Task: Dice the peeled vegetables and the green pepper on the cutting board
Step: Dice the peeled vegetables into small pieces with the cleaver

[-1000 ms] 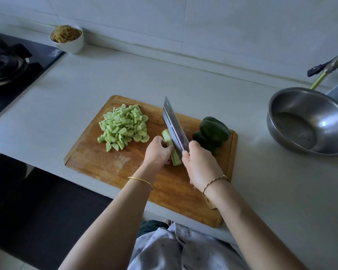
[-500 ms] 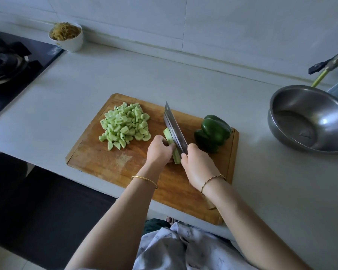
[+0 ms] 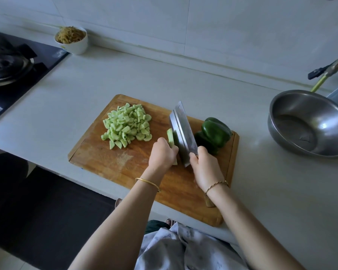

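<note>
A wooden cutting board (image 3: 109,160) lies on the pale tabletop (image 3: 86,84), with one corner over the front edge. The left hand (image 3: 162,152) rests on the board near its middle. Its fingers are curled over a long piece of peeled vegetable (image 3: 170,138) and hold it down; the far end of the piece sticks out beyond the knuckles. The right hand (image 3: 205,164) is closed around the handle of a wide knife (image 3: 181,131). The blade stands on its edge just to the right of the left hand, against the vegetable, and the tip points away from the person. I cannot tell how deep the blade is in the piece.

A heap of diced pieces (image 3: 127,126), light green, lies on the far left part of the board, apart from the hands. The green pepper (image 3: 213,135) is whole and sits at the far right edge of the board, just beside the blade.

To the right of the board, on the tabletop, stands a steel bowl (image 3: 330,121). At the far left there is a stove (image 3: 14,63), and beside it, near the wall, a white bowl (image 3: 74,43) with brownish shreds in it. Each wrist carries a thin golden bracelet.
</note>
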### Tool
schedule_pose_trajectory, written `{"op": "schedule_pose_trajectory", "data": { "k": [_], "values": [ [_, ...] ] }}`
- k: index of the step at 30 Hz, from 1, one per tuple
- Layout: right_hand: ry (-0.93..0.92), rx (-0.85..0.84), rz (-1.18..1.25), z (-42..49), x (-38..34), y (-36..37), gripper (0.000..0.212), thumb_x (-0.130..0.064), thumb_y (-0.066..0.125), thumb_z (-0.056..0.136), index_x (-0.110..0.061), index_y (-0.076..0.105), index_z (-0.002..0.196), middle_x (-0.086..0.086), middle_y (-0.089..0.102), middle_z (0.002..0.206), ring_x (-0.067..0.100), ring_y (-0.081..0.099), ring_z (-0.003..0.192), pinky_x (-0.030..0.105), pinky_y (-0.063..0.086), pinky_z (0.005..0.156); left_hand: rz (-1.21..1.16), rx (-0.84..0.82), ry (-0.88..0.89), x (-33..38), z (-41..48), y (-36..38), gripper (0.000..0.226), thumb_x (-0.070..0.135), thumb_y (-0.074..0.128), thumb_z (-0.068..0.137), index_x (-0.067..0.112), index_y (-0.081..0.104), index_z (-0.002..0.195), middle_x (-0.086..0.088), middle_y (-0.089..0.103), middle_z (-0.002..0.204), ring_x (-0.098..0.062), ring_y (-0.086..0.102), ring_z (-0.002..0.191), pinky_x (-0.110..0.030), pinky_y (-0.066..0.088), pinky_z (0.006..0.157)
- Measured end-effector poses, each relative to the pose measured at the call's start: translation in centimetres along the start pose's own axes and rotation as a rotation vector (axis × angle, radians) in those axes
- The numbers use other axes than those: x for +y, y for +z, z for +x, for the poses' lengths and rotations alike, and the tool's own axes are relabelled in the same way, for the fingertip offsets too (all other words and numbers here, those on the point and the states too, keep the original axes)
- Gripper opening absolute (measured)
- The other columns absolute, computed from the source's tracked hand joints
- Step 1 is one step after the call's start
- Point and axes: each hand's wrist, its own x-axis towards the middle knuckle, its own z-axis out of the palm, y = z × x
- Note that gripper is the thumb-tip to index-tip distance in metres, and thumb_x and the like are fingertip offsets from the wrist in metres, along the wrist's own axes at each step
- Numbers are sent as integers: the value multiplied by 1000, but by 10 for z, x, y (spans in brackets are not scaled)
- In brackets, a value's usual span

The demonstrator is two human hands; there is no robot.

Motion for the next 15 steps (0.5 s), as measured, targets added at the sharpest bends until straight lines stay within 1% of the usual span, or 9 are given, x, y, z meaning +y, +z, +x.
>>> {"op": "schedule_pose_trajectory", "data": {
  "k": [2, 5, 8, 10, 12, 15],
  "values": [
    [-35, 49, -107, -2, -1, -1, 20, -28, 38, 102, -14, 40, 88, -4, 47, 68, 17, 51, 60, 29, 40, 52, 26, -1, -5, 4, -3, 1, 30, 23, 56, 87, 1, 51, 107, -16, 60, 103, -30, 60, 86, -32, 44, 59],
    [-47, 60, -80, -2, -3, -5, 21, -28, 40, 102, -14, 40, 87, -3, 47, 69, 15, 50, 61, 28, 38, 51, 107, -3, 37, 9, -10, 3, 29, 22, 59, 85, 3, 48, 104, -14, 53, 106, -33, 56, 94, -40, 48, 72],
    [-52, 69, -42, 1, -5, -9, 19, -28, 41, 102, -13, 43, 89, -3, 49, 71, 18, 55, 66, 32, 48, 58, 215, 12, 92, 11, -15, 6, 29, 19, 59, 86, 4, 48, 108, -13, 50, 108, -32, 53, 99, -40, 47, 78],
    [-61, 74, -30, 1, -7, -12, 19, -28, 41, 101, -12, 44, 91, 0, 51, 73, 21, 57, 68, 36, 53, 63, 209, 16, 86, 8, -15, 5, 28, 19, 59, 86, 4, 48, 108, -14, 52, 107, -32, 54, 98, -40, 48, 78],
    [-69, 75, -3, 1, -8, -14, 20, -28, 41, 101, -11, 46, 93, 3, 55, 75, 22, 59, 67, 38, 56, 63, 168, 26, 68, 4, -13, 0, 27, 21, 59, 87, 5, 51, 107, -13, 56, 104, -29, 57, 92, -39, 50, 72],
    [-81, 87, 33, 2, -10, -15, 20, -29, 41, 101, -11, 47, 95, 0, 53, 73, 15, 56, 59, 31, 54, 57, 182, 89, 95, -5, -12, -17, 24, 22, 59, 86, 8, 55, 105, -9, 58, 98, -25, 57, 83, -34, 45, 61]
  ]
}}
